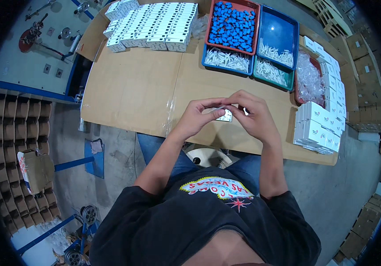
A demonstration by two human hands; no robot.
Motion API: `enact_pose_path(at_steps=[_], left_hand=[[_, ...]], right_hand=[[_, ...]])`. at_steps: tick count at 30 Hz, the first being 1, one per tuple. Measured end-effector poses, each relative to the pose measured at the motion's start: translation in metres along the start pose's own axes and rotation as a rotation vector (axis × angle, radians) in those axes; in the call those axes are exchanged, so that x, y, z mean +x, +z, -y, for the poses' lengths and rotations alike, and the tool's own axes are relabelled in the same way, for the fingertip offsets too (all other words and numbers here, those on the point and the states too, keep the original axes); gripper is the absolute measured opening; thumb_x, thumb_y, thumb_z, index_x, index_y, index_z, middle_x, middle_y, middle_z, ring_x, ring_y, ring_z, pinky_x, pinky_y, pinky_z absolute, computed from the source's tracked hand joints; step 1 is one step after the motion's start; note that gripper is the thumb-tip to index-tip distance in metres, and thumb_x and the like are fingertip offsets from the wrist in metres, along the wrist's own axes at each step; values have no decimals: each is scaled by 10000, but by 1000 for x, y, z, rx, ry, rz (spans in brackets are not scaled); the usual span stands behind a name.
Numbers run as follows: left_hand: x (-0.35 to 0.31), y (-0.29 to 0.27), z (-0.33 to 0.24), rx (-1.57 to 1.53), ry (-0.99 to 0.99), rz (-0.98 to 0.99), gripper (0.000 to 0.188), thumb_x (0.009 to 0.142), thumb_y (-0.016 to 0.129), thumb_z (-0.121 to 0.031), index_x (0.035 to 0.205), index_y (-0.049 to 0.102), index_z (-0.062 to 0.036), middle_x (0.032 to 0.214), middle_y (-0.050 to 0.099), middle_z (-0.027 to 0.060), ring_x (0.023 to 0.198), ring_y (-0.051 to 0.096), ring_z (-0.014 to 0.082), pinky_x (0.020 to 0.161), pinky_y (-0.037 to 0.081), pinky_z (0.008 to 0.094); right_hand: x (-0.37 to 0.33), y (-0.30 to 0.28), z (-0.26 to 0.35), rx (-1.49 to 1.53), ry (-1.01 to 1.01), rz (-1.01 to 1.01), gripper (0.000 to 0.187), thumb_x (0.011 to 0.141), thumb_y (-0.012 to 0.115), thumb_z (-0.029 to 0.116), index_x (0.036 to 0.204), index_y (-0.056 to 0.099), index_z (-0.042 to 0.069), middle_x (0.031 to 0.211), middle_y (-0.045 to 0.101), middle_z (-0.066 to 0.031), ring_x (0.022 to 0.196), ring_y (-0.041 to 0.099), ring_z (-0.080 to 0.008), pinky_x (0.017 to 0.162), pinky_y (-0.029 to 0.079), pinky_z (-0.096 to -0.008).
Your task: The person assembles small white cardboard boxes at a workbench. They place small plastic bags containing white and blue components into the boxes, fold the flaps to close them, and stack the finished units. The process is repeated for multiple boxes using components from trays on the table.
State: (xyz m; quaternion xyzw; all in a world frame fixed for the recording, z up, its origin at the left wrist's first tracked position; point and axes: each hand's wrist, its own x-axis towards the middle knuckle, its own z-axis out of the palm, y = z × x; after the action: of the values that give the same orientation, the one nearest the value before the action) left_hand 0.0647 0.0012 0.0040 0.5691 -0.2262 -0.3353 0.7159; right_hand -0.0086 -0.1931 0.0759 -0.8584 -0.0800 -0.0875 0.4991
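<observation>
Above the cardboard-covered table, my left hand [198,117] and my right hand [253,116] meet at the fingertips. Thumb and fingers are pinched together on both. Between them is a small pale sliver [219,107], mostly covered by the fingers, so its kind does not show. Just below the fingertips, a small white printed box [226,115] shows in the gap between my hands. Whether the box lies on the table or is touched by a finger, I cannot tell.
Beyond my hands stand a red tray [210,33] of blue pieces, and blue and green trays [290,82] of white pieces. White boxes [155,26] fill the far left of the table [133,84]. More boxes [314,126] and a bin of clear plastic bags [309,75] line the right.
</observation>
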Motion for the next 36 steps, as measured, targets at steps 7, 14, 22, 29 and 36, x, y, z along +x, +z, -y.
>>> enact_pose_path(at_steps=[7, 14, 22, 29, 36], left_hand=[[15, -13, 44, 159, 90, -308, 275, 1075, 577, -194, 1206, 676, 27, 1050, 694, 66, 983, 623, 137, 890, 503, 300], [-55, -49, 131, 715, -129, -728, 217, 960, 694, -207, 1126, 718, -69, 971, 636, 80, 889, 626, 241, 816, 505, 345], [-50, -39, 147, 1078, -95, -645, 247, 835, 800, -310, 1031, 771, -162, 982, 648, 40, 1045, 587, 249, 986, 378, 429], [-38, -37, 156, 1068, -60, -657, 217, 857, 778, -270, 1040, 763, -155, 1048, 685, 14, 1079, 594, 240, 1003, 359, 428], [-28, -31, 113, 785, 194, -551, 183, 914, 728, -94, 1090, 717, -46, 1066, 754, 119, 1000, 723, 270, 869, 524, 387]], right_hand=[[6, 7, -21, -92, 85, -16, 135, 891, 748, 111, 1001, 721, 37, 833, 686, -92, 641, 572, -205, 604, 459, -332], [-50, 27, -74, 40, 393, -127, 112, 898, 743, 87, 996, 735, 33, 854, 716, -9, 640, 497, -76, 600, 415, -256], [-61, 33, -89, 91, 447, -131, 108, 908, 744, 94, 999, 742, 35, 808, 679, 29, 647, 458, -35, 586, 375, -238], [-58, 32, -91, 143, 434, -153, 92, 912, 748, 88, 984, 742, 32, 772, 640, 45, 635, 435, -25, 572, 346, -227], [-62, 39, -89, 279, 451, -267, 68, 945, 734, 63, 999, 731, 20, 790, 631, 49, 673, 471, -11, 595, 369, -203]])
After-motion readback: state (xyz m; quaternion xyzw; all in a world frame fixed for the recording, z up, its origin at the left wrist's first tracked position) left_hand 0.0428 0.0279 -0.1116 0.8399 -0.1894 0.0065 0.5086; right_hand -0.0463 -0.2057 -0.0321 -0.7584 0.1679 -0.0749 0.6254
